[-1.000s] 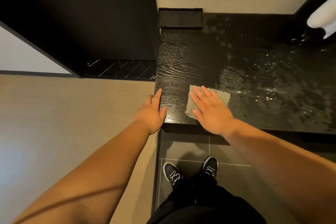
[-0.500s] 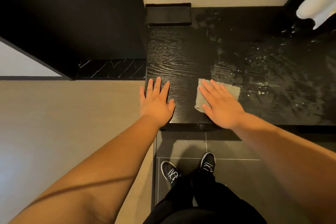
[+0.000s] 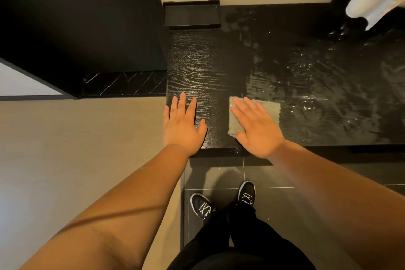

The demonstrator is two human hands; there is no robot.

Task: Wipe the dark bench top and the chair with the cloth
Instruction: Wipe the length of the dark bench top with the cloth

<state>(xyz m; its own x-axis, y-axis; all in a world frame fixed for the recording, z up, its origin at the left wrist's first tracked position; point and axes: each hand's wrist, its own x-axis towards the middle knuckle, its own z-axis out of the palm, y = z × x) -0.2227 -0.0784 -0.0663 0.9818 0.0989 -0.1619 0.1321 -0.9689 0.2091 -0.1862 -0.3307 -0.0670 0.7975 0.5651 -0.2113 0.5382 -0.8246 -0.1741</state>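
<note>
Two bare hands lie flat on a dark wood-grain bench top [image 3: 197,68], seen from above. At its front left corner the left hand [image 3: 183,126] rests, fingers straight and close together, thumb out; behind it, at the back wall, sits a shallow black tray [image 3: 191,14]. Further right, the right hand [image 3: 256,131] presses a grey-green cloth [image 3: 270,109] flat near the front edge, fingers straight and slightly spread. Right of the cloth the surface shines wet.

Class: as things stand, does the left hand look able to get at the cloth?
Probably yes: only bare bench top lies between the left hand and the cloth, though the right hand presses on it.
</note>
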